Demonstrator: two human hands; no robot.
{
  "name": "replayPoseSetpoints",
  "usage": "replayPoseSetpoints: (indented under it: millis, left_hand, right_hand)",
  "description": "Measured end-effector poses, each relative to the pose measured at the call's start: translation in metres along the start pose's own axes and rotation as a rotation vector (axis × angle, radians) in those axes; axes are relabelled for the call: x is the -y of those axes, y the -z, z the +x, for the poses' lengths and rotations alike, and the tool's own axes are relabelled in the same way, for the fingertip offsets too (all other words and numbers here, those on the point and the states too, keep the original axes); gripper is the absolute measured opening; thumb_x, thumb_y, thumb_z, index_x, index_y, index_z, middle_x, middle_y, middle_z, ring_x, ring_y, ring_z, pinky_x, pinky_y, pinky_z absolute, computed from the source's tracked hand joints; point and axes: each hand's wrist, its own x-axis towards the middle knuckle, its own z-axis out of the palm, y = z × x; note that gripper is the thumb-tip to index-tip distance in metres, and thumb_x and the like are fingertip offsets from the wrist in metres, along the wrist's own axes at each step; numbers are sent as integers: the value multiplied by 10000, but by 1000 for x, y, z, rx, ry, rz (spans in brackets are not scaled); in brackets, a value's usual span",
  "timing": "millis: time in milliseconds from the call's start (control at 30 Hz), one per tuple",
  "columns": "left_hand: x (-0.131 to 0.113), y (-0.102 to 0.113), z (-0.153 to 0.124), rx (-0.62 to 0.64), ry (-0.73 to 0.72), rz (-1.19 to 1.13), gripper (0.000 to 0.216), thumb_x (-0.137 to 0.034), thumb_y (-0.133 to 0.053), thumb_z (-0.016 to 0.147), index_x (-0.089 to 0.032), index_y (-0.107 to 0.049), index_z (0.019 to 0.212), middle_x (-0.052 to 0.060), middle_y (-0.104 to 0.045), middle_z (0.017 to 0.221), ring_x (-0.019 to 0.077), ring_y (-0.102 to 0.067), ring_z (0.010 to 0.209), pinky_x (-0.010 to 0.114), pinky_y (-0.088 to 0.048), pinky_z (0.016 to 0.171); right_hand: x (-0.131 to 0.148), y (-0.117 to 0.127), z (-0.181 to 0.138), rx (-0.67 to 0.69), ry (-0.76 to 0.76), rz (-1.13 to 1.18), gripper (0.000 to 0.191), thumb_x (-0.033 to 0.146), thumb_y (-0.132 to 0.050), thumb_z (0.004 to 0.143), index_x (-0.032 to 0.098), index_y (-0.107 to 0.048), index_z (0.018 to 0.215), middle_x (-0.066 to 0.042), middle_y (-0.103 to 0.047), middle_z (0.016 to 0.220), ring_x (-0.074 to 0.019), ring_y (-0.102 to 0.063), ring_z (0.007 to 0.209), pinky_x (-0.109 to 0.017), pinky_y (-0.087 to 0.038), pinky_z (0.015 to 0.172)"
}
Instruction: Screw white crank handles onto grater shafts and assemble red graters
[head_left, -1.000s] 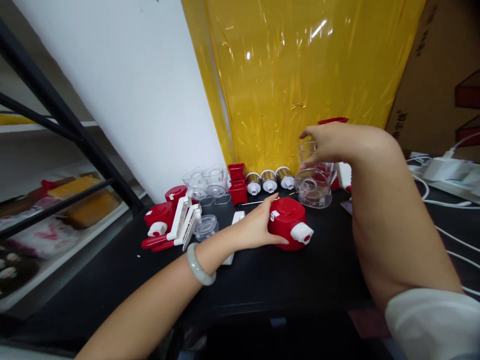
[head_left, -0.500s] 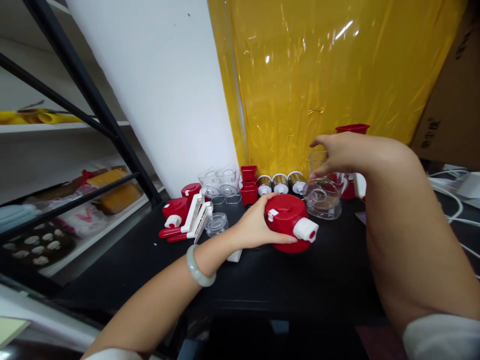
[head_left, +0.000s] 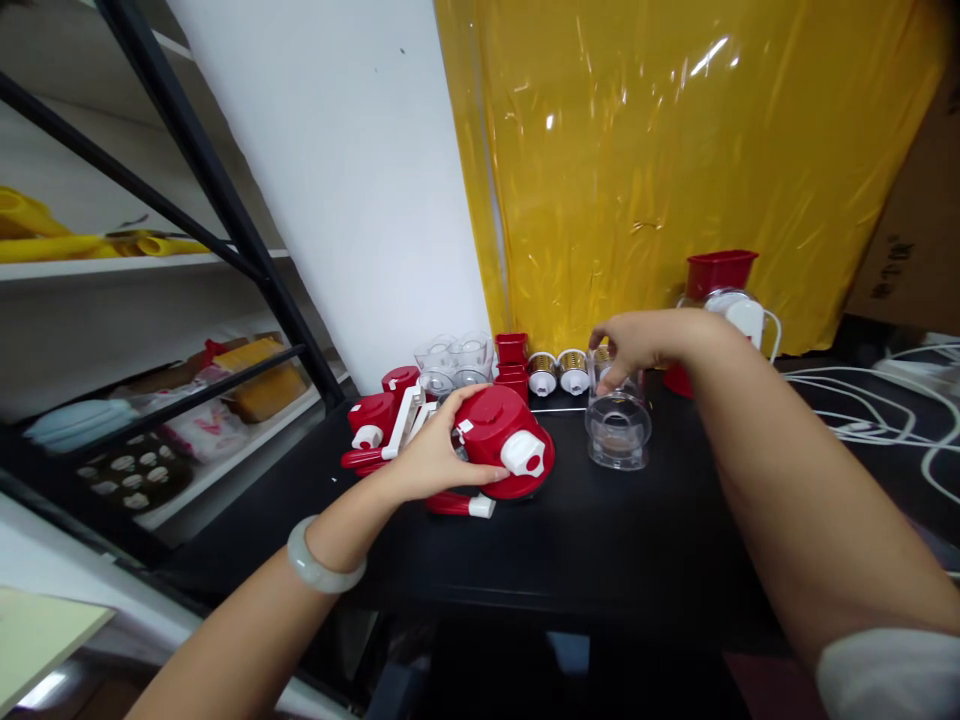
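My left hand (head_left: 431,462) is wrapped round a red dome-shaped housing (head_left: 502,450) with a white knob, holding it tilted just above the black table (head_left: 600,540). A red and white crank piece (head_left: 457,503) lies under it. My right hand (head_left: 637,345) grips the top rim of a clear plastic housing (head_left: 617,428) that stands on the table to the right of the red part. A pale bangle (head_left: 319,562) is on my left wrist.
Behind stand two steel drum blades (head_left: 559,371), red blocks (head_left: 511,358), clear cups (head_left: 454,362) and more red and white parts (head_left: 382,425). An assembled red and clear unit (head_left: 724,295) stands by the yellow sheet (head_left: 675,150). White cables (head_left: 885,410) lie right, a black rack (head_left: 202,190) left.
My left hand has lifted the red housing and carried it leftward. My right hand has drawn the clear housing forward on the table, uncovering the assembled unit behind. The view has swung left.
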Motion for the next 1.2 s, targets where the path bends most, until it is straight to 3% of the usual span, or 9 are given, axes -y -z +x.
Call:
replayPoseSetpoints:
  millis: [133,400,600,700,833,933,1067,1200]
  left_hand:
    - [7,6,6,-27,-54,28,997,-365,-953,625,-234,-462,1483,181,-588,1484,386,-613,1361,620,-470,1164]
    - [16,13,16,-14,-104,-5,940,-332,-958,597,-255,-511,1422,160,-638,1420,367,-667,1287,613,-519,1116]
    - [21,20,22,-37,-100,-76,988,-310,-964,587,-244,-497,1455,191,-619,1447,394,-646,1316,624,-525,1110]
    - [15,26,24,-28,-135,-84,988,-306,-975,578,-271,-512,1450,174,-586,1493,388,-623,1348,616,-504,1138]
    - [-1,38,28,-40,-190,-118,1029,-340,-984,565,-319,-516,1482,148,-550,1541,397,-598,1375,598,-529,1119]
    - [-13,47,30,-90,-196,-138,1079,-394,-997,545,-325,-517,1508,143,-558,1537,410,-598,1366,584,-557,1088]
    - [-21,57,33,-235,-197,-120,1029,-495,-973,592,-336,-530,1506,142,-591,1491,392,-626,1320,574,-592,1031]
    - [-30,61,27,-377,-214,-58,879,-510,-921,688,-283,-574,1463,150,-636,1428,374,-647,1283,566,-600,1021]
  right_hand:
    - [15,-4,-1,46,50,20,773,447,-896,611,216,-696,1321,-142,-757,1236,-375,-737,1068,-428,-579,846]
    - [22,-12,8,44,160,34,866,454,-926,555,284,-671,1365,-99,-760,1237,-376,-734,1086,-433,-587,845]
    - [30,-6,-2,-20,331,118,890,600,-860,655,306,-625,1461,-93,-705,1393,-379,-674,1259,-463,-562,1013]
    - [44,-3,-15,-53,510,241,1017,661,-838,677,297,-515,1569,-96,-628,1508,-362,-611,1361,-454,-515,1112]
    - [63,-10,-21,-88,710,392,1289,577,-919,614,293,-264,1688,-121,-493,1631,-351,-539,1442,-456,-462,1181]
    - [71,-19,-13,-145,822,483,1369,561,-931,609,319,-143,1703,-130,-432,1668,-346,-517,1463,-472,-446,1201]
    - [76,-29,1,-249,826,557,1366,613,-876,679,344,-7,1697,-147,-374,1691,-365,-480,1488,-532,-427,1225]
    - [82,-34,8,-438,757,523,1375,625,-811,760,353,185,1668,-155,-199,1753,-403,-318,1575,-600,-339,1264]
